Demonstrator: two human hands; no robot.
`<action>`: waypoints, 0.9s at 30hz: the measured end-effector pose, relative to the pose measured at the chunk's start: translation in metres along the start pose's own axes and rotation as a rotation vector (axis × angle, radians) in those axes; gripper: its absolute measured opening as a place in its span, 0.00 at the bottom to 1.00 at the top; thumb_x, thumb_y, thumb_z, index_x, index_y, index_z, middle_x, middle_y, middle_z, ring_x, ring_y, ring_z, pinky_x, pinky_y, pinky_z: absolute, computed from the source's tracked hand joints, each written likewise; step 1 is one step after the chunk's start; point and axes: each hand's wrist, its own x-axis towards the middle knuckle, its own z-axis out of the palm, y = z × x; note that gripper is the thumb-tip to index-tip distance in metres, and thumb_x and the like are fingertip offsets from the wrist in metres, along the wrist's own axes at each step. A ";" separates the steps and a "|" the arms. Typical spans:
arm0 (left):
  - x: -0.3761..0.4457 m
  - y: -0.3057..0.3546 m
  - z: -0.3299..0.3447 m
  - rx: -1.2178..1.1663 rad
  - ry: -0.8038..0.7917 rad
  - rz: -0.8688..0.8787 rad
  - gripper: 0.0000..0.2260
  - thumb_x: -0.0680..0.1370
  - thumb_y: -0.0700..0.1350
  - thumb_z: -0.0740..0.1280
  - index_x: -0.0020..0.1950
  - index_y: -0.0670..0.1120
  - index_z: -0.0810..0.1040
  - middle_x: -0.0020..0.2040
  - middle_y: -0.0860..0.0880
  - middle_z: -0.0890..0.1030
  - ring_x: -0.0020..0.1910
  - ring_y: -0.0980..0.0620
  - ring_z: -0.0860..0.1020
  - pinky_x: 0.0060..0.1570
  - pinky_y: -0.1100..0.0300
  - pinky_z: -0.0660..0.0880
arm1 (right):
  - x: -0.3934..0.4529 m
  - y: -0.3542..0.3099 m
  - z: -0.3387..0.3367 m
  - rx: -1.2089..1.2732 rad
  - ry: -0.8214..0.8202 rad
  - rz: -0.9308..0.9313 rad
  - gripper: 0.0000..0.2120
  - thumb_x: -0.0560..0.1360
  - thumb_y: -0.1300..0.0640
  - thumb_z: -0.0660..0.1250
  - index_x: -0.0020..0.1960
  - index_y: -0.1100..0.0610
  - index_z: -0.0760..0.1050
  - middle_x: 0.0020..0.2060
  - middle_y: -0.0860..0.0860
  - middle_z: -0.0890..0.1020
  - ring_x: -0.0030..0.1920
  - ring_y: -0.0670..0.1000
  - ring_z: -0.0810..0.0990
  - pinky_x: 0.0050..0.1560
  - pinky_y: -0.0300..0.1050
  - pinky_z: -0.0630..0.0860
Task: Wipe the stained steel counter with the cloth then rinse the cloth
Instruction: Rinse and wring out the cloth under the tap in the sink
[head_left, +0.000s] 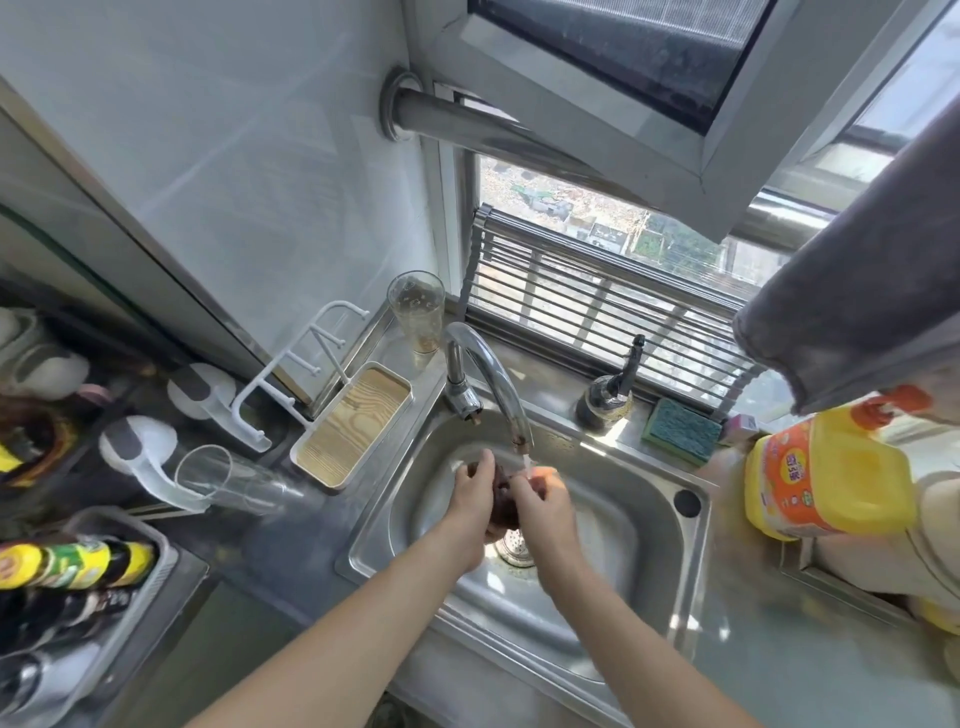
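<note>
Two hands are down in the basin with you right now, so let's take it from the biggest thing in. The steel counter (753, 639) wraps the whole corner, and set into it is the sink (649, 525), its drain strainer (514, 551) showing just below your wrists. To your right a big yellow detergent bottle (826, 478) with an orange label lies on its side, orange cap away from you. To your left a white tray with a wood-grain floor (353, 426) sits beside the sink rim, nothing in it. Behind it a tall clear cup (418, 317) stands upright with a little brownish residue at the bottom, and another clear glass (228, 478) lies tipped over on the left. The curved tap (488, 379) arches over the basin with water running from its spout. A green sponge (680, 428) rests on the back ledge. Now the cloth (501, 496): dark brown, wet-looking, bunched into a small wad, right under the stream over the basin. Your left hand (472, 493) wraps its fingers round one side, your right hand (545, 499) pinches the other.
</note>
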 end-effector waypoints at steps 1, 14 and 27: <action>-0.002 0.002 0.001 0.012 -0.010 -0.004 0.21 0.82 0.63 0.60 0.63 0.47 0.74 0.51 0.43 0.81 0.41 0.48 0.80 0.26 0.64 0.73 | -0.008 0.001 0.003 -0.034 -0.001 -0.035 0.12 0.70 0.43 0.66 0.45 0.52 0.75 0.38 0.50 0.82 0.42 0.53 0.80 0.51 0.57 0.79; 0.000 0.015 0.015 0.244 -0.021 0.204 0.21 0.80 0.58 0.61 0.50 0.42 0.84 0.48 0.43 0.86 0.47 0.43 0.84 0.46 0.52 0.82 | -0.009 -0.023 0.003 -0.185 0.165 -0.169 0.19 0.84 0.50 0.61 0.39 0.59 0.76 0.34 0.54 0.80 0.35 0.48 0.75 0.38 0.46 0.70; 0.000 0.000 0.021 0.431 -0.032 0.271 0.17 0.82 0.54 0.59 0.47 0.43 0.80 0.42 0.44 0.80 0.36 0.48 0.77 0.26 0.65 0.68 | 0.029 -0.030 -0.007 -0.117 0.302 0.019 0.22 0.87 0.49 0.56 0.47 0.64 0.78 0.42 0.58 0.80 0.48 0.60 0.78 0.50 0.51 0.71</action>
